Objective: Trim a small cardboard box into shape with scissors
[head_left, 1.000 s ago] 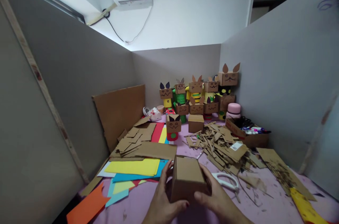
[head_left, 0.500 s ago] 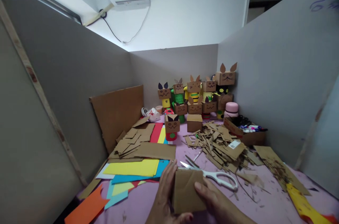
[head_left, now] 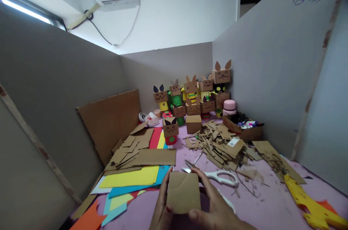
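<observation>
A small cardboard box [head_left: 183,192] is held close to me, just over the purple table, one face turned up. My left hand [head_left: 162,201] is closed along its left side, the thumb near the lower left corner. On the right side my right hand [head_left: 210,201] grips it, fingers along the edge and thumb at the lower corner. The box's underside is hidden. White-handled scissors [head_left: 221,177] lie just beyond my right hand, partly covered by it. Left of the box are yellow [head_left: 129,176] and blue paper sheets [head_left: 136,188].
Several cardboard animal figures [head_left: 191,87] stand at the back, with a plain box [head_left: 194,124] before them. Cardboard scraps [head_left: 214,143] are heaped right of centre. Cut pieces [head_left: 130,148] lie left. A yellow glue gun [head_left: 307,201] rests at right, near a box of pens [head_left: 248,132].
My right hand has shifted from the box's face to its right side, and the box sits squarer between both hands. The whole view has turned slightly to the right.
</observation>
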`<state>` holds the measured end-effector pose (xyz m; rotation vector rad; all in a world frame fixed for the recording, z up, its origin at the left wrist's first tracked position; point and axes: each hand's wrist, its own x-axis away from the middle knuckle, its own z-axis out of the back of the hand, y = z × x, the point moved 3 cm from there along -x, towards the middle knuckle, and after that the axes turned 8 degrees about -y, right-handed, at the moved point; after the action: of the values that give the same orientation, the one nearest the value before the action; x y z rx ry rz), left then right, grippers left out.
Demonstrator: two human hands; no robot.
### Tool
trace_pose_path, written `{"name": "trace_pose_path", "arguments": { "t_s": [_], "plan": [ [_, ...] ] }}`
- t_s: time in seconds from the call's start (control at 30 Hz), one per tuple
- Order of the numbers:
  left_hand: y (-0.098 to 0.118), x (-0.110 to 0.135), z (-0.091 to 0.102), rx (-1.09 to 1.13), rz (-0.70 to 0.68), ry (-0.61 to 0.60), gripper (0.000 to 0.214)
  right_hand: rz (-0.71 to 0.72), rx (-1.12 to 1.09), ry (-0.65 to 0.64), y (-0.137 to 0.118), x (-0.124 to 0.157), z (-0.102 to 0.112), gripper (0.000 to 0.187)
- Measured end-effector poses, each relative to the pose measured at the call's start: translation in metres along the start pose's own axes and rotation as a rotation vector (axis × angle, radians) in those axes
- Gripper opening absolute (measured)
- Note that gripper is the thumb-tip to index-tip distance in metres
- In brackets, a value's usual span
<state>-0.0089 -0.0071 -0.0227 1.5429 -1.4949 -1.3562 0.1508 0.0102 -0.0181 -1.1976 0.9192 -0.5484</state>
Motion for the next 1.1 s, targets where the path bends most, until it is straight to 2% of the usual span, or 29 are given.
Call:
{"name": "trace_pose_path", "arguments": {
  "t_s": [0.13,0.23,0.43,0.53,0.67,0.77,0.87,0.93,1.03,1.1],
  "plan": [
    [-0.003,0.005,-0.001,0.074,0.102,0.057,0.082,-0.051,0.183,0.085,0.01,0.001,-0.003,0.103],
    [-0.002,0.01,-0.001,0.047,0.157,0.128,0.073,-0.088,0.285,0.151,0.014,0.002,-0.008,0.102],
    [0.001,0.013,0.005,-0.076,0.129,0.142,0.059,-0.122,0.36,0.247,0.009,0.007,-0.01,0.092],
    [-0.002,0.009,0.002,-0.05,0.126,0.11,0.063,-0.091,0.27,0.243,0.006,0.006,-0.012,0.09],
    [-0.012,0.003,-0.008,0.06,0.083,0.034,0.082,-0.026,0.094,0.254,0.004,0.004,-0.014,0.097],
    [-0.015,0.001,-0.01,0.04,0.029,0.04,0.09,-0.008,0.063,0.222,0.004,0.003,-0.014,0.095],
    [-0.011,-0.001,-0.008,-0.048,0.009,0.045,0.084,0.01,0.125,0.23,0.004,0.004,-0.009,0.092],
    [-0.008,-0.003,-0.006,-0.094,0.016,0.038,0.082,0.073,0.209,0.22,0.003,0.004,-0.004,0.088],
    [-0.007,-0.006,-0.005,-0.02,0.088,-0.005,0.09,0.24,0.368,0.155,0.0,0.003,0.0,0.08],
    [-0.005,-0.008,-0.005,0.05,0.126,-0.028,0.093,0.291,0.406,0.128,-0.001,0.003,0.001,0.08]
  ]
}}
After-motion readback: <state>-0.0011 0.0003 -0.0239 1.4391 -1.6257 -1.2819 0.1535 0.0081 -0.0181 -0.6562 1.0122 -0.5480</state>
